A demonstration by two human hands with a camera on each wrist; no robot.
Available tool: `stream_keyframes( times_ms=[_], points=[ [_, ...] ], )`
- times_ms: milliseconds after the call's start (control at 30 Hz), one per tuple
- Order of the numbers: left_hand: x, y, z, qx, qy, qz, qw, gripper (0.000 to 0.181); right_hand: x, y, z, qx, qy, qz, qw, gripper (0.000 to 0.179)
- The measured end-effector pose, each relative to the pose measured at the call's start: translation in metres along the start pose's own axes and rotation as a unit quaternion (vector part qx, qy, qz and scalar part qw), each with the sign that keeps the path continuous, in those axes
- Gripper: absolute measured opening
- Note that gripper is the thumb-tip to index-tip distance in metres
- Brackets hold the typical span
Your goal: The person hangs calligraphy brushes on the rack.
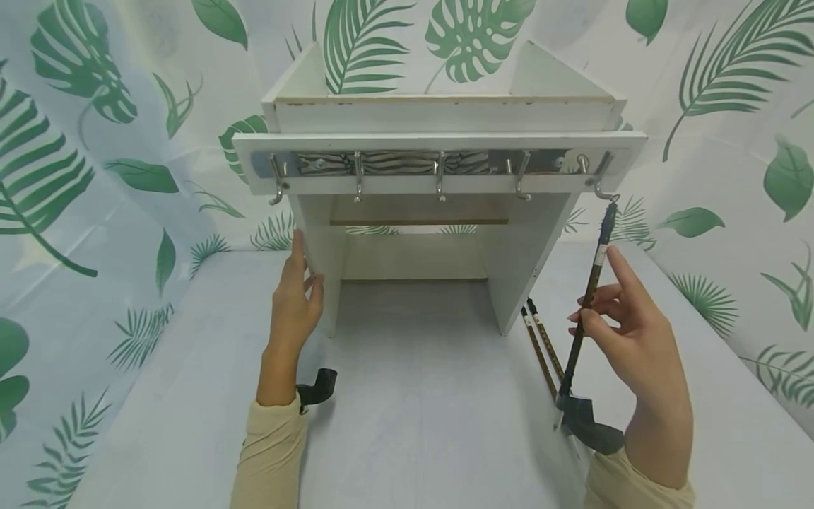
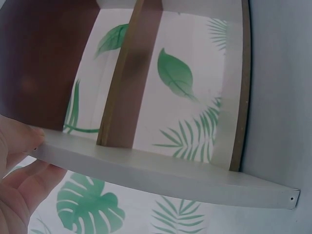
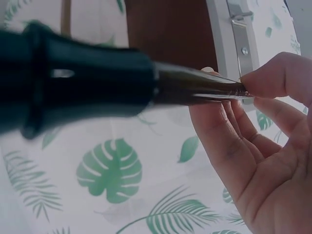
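A white wooden shelf (image 1: 407, 116) stands in front of me, with a row of metal hooks (image 1: 440, 177) along its front rail. My left hand (image 1: 295, 297) is at the left side panel (image 2: 161, 180), pinching its front edge between thumb and fingers. On the right, my right hand (image 1: 642, 339) pinches the shaft of a calligraphy brush (image 1: 594, 276) between thumb and fingers. The brush hangs nearly upright, tip down, its top loop right at the rightmost hook (image 1: 604, 187). In the right wrist view its dark ferrule (image 3: 97, 83) fills the left side.
Two more brushes (image 1: 540, 346) lie on the pale tabletop (image 1: 413, 410), right of the shelf. Leaf-patterned sheeting (image 1: 731, 141) surrounds the table at the back and sides. A black wrist camera mount (image 1: 591, 428) sits at my right wrist, another (image 1: 321, 385) at my left.
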State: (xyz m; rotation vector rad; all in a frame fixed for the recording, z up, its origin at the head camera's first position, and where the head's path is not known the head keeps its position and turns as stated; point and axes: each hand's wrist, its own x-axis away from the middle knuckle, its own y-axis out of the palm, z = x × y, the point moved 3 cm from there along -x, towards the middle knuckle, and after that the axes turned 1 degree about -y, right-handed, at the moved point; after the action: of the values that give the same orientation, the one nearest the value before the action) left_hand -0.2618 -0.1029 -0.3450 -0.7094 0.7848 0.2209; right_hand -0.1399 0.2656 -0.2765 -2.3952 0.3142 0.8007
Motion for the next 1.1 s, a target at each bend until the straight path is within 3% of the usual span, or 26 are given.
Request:
stream_keyframes(
  times_ms=[300,1100],
  points=[
    [0.000,0.000,0.001,0.002,0.002,0.003,1.0000,0.077,0.000,0.003,-0.001,-0.015,0.005,-0.002,0.9999,0.079],
    [0.000,-0.001,0.001,0.003,0.004,0.004,1.0000,0.077,-0.003,0.012,0.016,0.030,0.053,-0.030,0.9977,0.076]
  ],
)
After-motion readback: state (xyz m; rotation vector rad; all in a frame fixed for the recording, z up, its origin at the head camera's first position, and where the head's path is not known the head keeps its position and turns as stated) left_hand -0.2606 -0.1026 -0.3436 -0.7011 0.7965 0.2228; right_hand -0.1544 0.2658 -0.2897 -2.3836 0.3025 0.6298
